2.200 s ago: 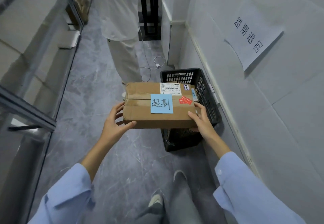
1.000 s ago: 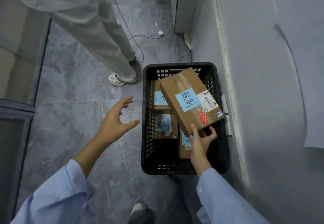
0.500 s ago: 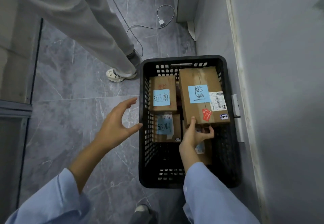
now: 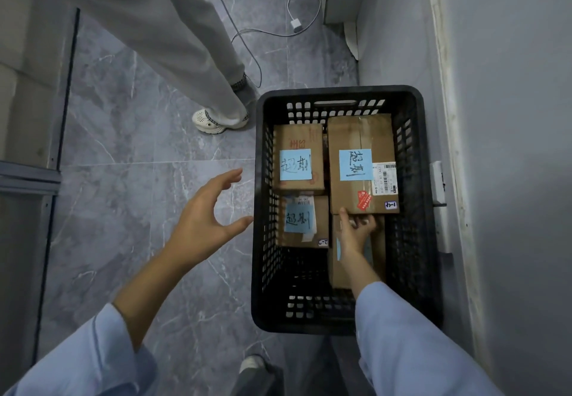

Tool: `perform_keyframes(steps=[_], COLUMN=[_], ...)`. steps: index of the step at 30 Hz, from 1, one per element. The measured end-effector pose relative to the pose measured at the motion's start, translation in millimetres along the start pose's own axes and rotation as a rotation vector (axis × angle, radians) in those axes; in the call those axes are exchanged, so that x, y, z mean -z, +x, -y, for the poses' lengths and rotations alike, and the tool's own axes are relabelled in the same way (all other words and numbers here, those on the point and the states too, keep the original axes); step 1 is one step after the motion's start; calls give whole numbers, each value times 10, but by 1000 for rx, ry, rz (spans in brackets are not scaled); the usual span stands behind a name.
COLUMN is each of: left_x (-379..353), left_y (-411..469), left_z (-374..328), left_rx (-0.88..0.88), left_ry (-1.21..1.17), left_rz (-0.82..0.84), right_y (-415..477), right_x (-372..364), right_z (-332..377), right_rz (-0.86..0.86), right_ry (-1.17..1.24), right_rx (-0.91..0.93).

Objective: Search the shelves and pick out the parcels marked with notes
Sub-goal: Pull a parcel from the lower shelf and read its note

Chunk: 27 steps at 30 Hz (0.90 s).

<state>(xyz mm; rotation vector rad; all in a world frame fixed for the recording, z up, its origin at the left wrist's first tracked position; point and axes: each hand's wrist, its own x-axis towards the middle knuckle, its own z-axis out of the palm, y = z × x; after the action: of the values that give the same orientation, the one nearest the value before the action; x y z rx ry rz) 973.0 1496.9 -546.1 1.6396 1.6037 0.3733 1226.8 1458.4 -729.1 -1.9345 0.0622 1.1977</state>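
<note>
Gripping near edge of parcel (image 4: 360, 135), right hand (image 4: 354, 233) fingers (image 4: 366, 225) curled on it — in black crate (image 4: 337, 93), left hand (image 4: 201, 219) released

Room in the crate (image 4: 337, 93) is left only at the near-left corner.
The rest is filled by a large parcel (image 4: 359, 135), a small parcel (image 4: 297, 138), a third parcel (image 4: 322, 225) and, under the right hand (image 4: 353, 234), a fourth parcel (image 4: 379, 250). The crate's right side is closed off by the wall (image 4: 510, 179); open floor (image 4: 123, 194) is left on its left.
</note>
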Motion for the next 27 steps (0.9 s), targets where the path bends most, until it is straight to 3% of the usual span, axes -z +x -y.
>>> perform_keyframes(steps=[8, 12, 20, 27], left_x=[34, 141, 628, 1388], left_y=[-213, -430, -1279, -2498], left_z=[-3, 46, 265, 619], left_rx=[-17, -20, 144, 445], left_ry=[113, 218, 397, 461], left_rz=[-47, -111, -299, -475], right_y=[-189, -470, -1518, -3079], right_x=[345, 375, -312, -1119], right_z=[9, 233, 569, 352], right_rz=[133, 249, 548, 877], right_ry=[-690, -1016, -1301, -1419], right_rx=[161, 439, 1014, 1294])
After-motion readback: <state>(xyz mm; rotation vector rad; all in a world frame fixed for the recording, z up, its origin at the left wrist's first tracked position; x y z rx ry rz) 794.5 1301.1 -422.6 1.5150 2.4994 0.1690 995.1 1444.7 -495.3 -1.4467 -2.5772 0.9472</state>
